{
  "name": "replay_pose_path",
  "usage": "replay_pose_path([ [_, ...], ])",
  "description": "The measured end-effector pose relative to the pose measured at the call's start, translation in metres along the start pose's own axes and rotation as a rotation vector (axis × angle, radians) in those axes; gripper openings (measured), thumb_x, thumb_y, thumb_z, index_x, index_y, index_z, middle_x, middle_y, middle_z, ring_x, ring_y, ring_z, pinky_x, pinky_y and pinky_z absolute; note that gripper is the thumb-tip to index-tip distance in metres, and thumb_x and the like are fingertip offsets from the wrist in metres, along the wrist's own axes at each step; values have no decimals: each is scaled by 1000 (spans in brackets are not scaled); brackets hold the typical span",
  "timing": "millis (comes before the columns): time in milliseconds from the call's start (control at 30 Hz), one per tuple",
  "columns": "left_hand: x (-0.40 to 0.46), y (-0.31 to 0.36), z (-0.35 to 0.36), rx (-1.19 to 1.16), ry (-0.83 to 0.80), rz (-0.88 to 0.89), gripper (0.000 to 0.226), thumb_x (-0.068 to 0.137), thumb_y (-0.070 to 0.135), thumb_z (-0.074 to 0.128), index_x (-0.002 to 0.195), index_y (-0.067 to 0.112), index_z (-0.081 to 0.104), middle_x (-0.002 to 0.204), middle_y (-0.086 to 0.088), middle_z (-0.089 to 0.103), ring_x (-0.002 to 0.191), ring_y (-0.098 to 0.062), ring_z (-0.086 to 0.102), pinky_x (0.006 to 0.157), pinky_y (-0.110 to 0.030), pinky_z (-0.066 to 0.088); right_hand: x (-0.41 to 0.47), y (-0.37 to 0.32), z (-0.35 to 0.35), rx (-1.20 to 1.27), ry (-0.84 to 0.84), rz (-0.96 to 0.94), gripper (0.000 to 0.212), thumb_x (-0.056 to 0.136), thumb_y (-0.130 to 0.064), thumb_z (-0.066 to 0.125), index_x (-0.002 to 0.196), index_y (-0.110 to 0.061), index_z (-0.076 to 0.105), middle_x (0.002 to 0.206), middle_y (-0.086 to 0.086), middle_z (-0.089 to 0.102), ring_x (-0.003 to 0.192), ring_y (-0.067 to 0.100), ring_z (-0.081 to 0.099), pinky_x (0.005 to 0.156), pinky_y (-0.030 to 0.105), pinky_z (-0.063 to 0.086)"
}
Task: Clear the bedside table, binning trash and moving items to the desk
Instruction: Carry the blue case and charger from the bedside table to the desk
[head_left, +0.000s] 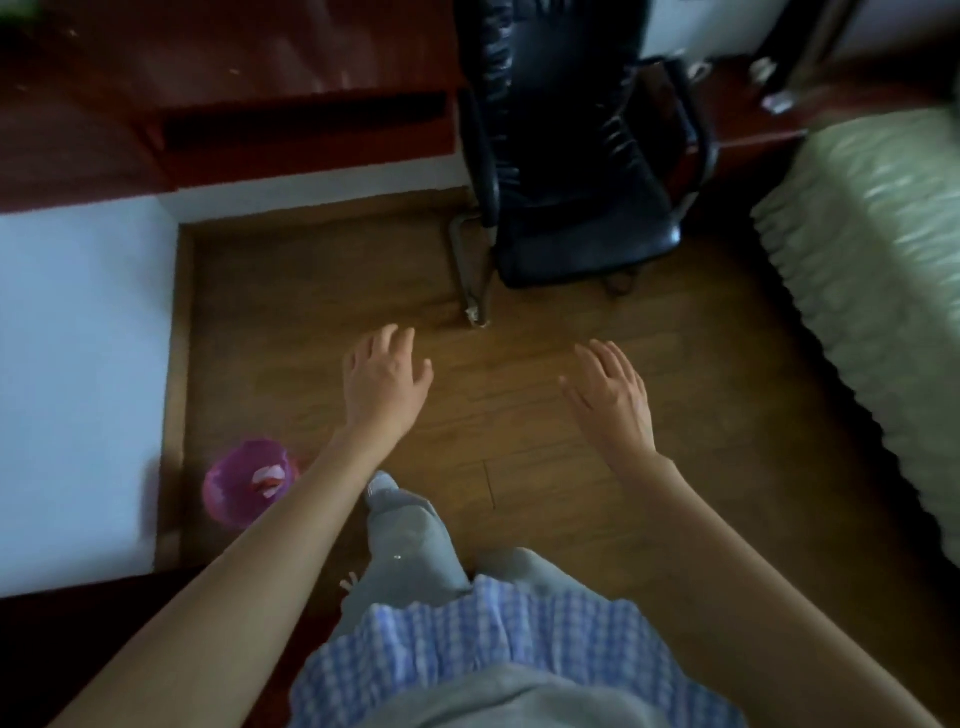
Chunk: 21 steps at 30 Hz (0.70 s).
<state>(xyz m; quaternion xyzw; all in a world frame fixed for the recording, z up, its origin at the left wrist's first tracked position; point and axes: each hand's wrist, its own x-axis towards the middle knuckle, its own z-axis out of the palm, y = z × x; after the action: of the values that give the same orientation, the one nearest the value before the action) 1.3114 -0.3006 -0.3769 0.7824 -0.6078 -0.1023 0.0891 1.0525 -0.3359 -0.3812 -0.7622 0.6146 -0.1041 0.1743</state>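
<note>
Now both hands spread wide, holding nothing: left hand (387, 371), right hand (613, 395) (above floor (545, 364)).

Bin (248, 480) left, chair (576, 156) ahead, bed (872, 270) right.

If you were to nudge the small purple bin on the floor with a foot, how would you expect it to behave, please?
The purple bin looks like thin plastic and holds only a few scraps, so it is probably light and would slide easily on the smooth wooden floor. It seems fairly narrow, so a high push might tip it. It stands close to the white wall, which would stop it that way.
</note>
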Motion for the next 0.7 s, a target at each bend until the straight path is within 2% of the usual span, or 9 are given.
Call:
replay_pose_path([
  [367,27,173,-6,65,-29,420,53,94,41,46,139,14,42,143,-10,43,133,-27,37,107,-43,32,-51,120,-106,6,224,211,50,97,-40,46,139,-14,44,149,9,40,143,27,24,116,48,24],
  [700,155,298,-3,68,2,662,55,93,41,47,140,13,41,146,-11,40,135,-28,34,109,-43,29,37,193,-172,-53,332,386,51,98,-44,42,141,-17,40,152,8,34,146,24,17,118,46,19],
])
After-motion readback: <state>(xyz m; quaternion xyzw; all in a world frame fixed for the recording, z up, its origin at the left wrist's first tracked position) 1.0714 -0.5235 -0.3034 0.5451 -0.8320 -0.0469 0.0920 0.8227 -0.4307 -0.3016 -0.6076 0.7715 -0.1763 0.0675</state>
